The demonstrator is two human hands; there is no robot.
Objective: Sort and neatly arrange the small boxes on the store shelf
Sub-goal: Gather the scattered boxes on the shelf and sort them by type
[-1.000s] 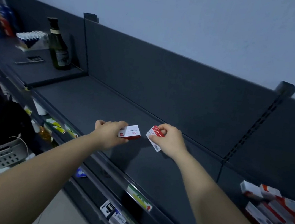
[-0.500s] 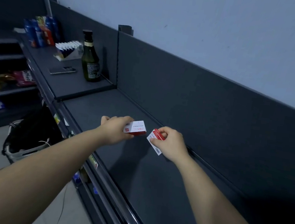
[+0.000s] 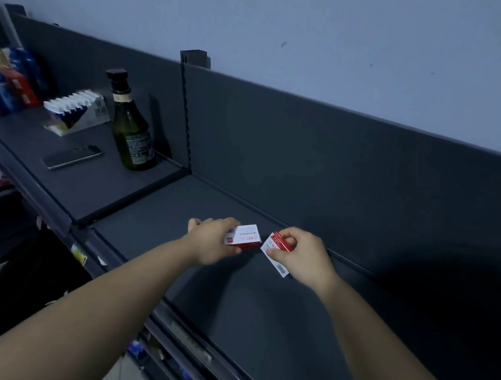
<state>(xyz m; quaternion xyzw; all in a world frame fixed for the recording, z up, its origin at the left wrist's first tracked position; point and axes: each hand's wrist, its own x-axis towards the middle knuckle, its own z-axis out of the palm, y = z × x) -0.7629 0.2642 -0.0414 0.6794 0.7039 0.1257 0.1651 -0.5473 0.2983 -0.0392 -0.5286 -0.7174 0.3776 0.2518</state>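
While the view has swung left along the shelf (image 3: pixel 259 311) since a second ago, losing the heap of boxes at lower right and bringing the bottle (image 3: pixel 131 131) and phone (image 3: pixel 73 157) closer at upper left, both boxes stay held at centre frame: the left grip (image 3: pixel 211 243) clasps one red-and-white box (image 3: pixel 246 236), the right grip (image 3: pixel 302 256) pinches the tilted second box (image 3: pixel 276 251) just beside it. They seem bound for this bare stretch; neither is set down yet.

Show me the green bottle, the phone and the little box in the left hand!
green bottle (image 3: pixel 130 131), head view, on its glass body.
phone (image 3: pixel 73 157), head view, on the middle of its screen.
little box (image 3: pixel 246 236), head view, on its white top face.
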